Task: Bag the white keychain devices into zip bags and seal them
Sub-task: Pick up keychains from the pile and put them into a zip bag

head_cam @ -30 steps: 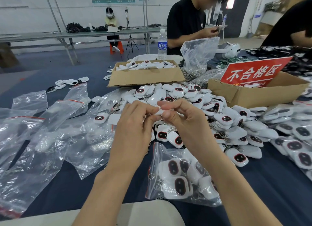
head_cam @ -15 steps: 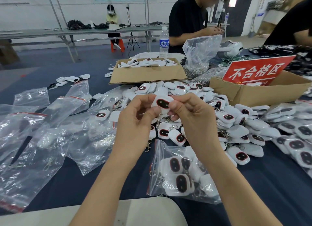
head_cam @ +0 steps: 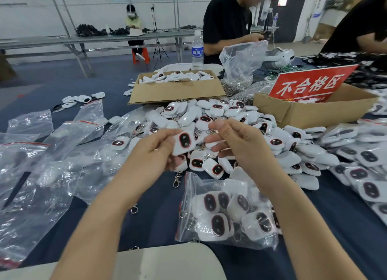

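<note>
My left hand (head_cam: 155, 152) pinches a white keychain device (head_cam: 183, 142) with a dark oval face, held up above the table; a metal clasp (head_cam: 177, 180) dangles below it. My right hand (head_cam: 240, 142) hovers just right of the device with fingers loosely curled, not touching it. Beyond both hands spreads a pile of loose white devices (head_cam: 219, 114). Near me, under my right forearm, lies a zip bag (head_cam: 226, 212) holding several devices, its mouth toward the pile. Empty zip bags (head_cam: 52, 164) with red seal strips cover the left of the dark blue table.
A cardboard box (head_cam: 178, 91) of devices sits behind the pile; a second box (head_cam: 314, 112) with a red sign stands at right. Filled bags (head_cam: 366, 175) lie far right. A water bottle (head_cam: 197, 49), a bag of key rings (head_cam: 240, 70) and two people are across the table.
Both hands held the device a moment ago. My right hand has let go and drawn away to the right; my left hand keeps the device and has turned its dark face toward me.
</note>
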The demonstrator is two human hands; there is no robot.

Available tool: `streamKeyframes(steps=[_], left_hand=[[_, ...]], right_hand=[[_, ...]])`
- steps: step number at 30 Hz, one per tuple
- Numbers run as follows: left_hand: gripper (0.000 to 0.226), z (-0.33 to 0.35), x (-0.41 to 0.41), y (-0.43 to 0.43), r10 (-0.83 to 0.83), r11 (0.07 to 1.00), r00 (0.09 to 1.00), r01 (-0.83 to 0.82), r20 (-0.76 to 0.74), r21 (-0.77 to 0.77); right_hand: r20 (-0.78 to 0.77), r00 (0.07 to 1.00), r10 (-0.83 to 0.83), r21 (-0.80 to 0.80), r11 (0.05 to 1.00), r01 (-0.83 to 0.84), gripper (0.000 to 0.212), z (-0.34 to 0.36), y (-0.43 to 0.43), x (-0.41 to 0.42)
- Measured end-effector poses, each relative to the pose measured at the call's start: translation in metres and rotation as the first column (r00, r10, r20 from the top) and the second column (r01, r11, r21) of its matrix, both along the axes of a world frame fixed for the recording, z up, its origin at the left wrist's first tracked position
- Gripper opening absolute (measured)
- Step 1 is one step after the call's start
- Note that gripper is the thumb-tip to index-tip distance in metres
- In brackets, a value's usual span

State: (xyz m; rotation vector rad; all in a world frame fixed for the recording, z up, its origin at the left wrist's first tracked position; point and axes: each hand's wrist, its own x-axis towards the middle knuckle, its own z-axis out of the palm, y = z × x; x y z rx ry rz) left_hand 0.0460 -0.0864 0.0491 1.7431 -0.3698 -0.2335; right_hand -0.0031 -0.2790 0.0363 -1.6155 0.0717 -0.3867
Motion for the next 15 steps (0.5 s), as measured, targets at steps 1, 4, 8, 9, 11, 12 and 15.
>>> streamKeyframes(steps=[1, 4, 8, 9, 11, 12, 15], left_hand=[[0.029, 0.001, 0.003, 0.011, -0.034, 0.994, 0.999, 0.037, -0.025, 0.105], [0.023, 0.004, 0.008, 0.041, -0.167, 0.889, 0.980, 0.198, -0.110, 0.413], [0.017, 0.002, 0.003, 0.044, -0.276, 0.752, 0.931, 0.364, -0.239, 0.550], [0.016, 0.001, 0.001, 0.040, -0.288, 0.749, 0.918, 0.392, -0.271, 0.533], [0.012, -0.002, -0.001, 0.032, -0.310, 0.758, 0.901, 0.427, -0.304, 0.492], [0.009, -0.004, -0.001, 0.029, -0.322, 0.764, 0.897, 0.435, -0.304, 0.476], [0.010, -0.007, -0.001, 0.020, -0.316, 0.792, 0.903, 0.420, -0.292, 0.444]], right_hand=[[-0.029, 1.000, -0.001, -0.039, 0.999, 0.000, 0.020, -0.001, -0.005, 0.000], [-0.124, 0.992, 0.035, -0.208, 0.976, -0.060, 0.018, -0.005, -0.013, -0.003], [-0.319, 0.930, 0.184, -0.503, 0.799, -0.331, 0.013, -0.015, 0.002, -0.003], [-0.380, 0.903, 0.202, -0.523, 0.758, -0.389, 0.013, -0.018, 0.007, -0.002], [-0.462, 0.865, 0.196, -0.536, 0.715, -0.449, 0.016, -0.023, 0.013, 0.000], [-0.480, 0.858, 0.184, -0.543, 0.706, -0.455, 0.017, -0.023, 0.014, 0.001], [-0.482, 0.859, 0.174, -0.549, 0.704, -0.451, 0.018, -0.022, 0.013, 0.001]])
